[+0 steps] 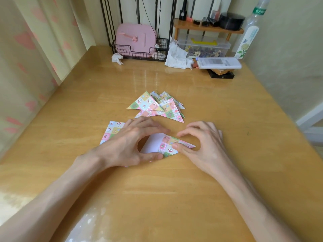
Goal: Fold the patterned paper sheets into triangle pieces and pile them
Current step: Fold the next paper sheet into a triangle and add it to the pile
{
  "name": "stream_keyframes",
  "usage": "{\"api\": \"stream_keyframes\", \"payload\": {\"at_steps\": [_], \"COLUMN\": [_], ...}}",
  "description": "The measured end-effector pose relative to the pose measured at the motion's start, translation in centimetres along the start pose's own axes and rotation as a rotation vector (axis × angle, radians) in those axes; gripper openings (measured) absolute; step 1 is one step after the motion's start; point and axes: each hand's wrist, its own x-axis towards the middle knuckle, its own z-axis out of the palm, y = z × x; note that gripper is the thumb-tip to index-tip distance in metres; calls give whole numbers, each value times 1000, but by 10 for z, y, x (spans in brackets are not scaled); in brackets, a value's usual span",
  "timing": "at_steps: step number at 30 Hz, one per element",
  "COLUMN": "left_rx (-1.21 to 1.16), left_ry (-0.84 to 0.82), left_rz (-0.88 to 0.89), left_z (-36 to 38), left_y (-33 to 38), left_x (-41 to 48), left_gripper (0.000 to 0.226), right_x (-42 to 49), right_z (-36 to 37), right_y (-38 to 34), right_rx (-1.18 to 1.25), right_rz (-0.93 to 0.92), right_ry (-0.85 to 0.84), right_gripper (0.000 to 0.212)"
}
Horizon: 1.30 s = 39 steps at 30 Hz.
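A patterned paper sheet (166,145) lies half folded on the wooden table (174,189), its white back showing on the left and its printed flap on the right. My left hand (132,142) arches over it, thumb and fingertips pinching its left part. My right hand (202,145) presses its thumb on the flap's right tip with the fingers curled above. Under my left hand lies a flat stack of unfolded patterned sheets (112,131). Just beyond the hands sits a loose pile of folded triangle pieces (157,107).
At the table's back stand a black wire basket (139,49) with a pink case, crumpled tissue (176,56), a clear plastic box (204,46), a small wooden shelf (208,28) with cosmetics, a remote control (219,62) and a tall bottle (250,32). A curtain (35,49) hangs at left.
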Motion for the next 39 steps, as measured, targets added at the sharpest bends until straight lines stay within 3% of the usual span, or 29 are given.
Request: {"api": "stream_keyframes", "payload": {"at_steps": [7,12,16,19,25,33,37,39], "left_rx": [142,86,-89,-255,-566,-700,-669,-530], "left_ry": [75,99,112,128,178,303,299,280], "left_rz": [37,44,6,-24,-181,-184,-126,-83], "left_z": [9,11,13,13,5,1,3,3], "left_y": [9,9,8,10,9,7,10,11], "left_x": [2,1,2,4,7,8,8,7], "left_gripper": [62,66,78,85,58,40,43,56], "right_x": [2,4,8,9,10,9,8,9], "right_z": [-4,-8,-14,-16,-13,-6,-2,-2], "right_y": [2,-1,-1,-3,-7,-13,-14,-13], "right_rx": [-40,272,557,679,785,853,848,849], "right_rz": [31,92,171,189,198,310,332,328], "right_ry": [-42,-101,-133,-104,10,40,4,32], "right_gripper": [34,14,15,20,32,67,66,64]}}
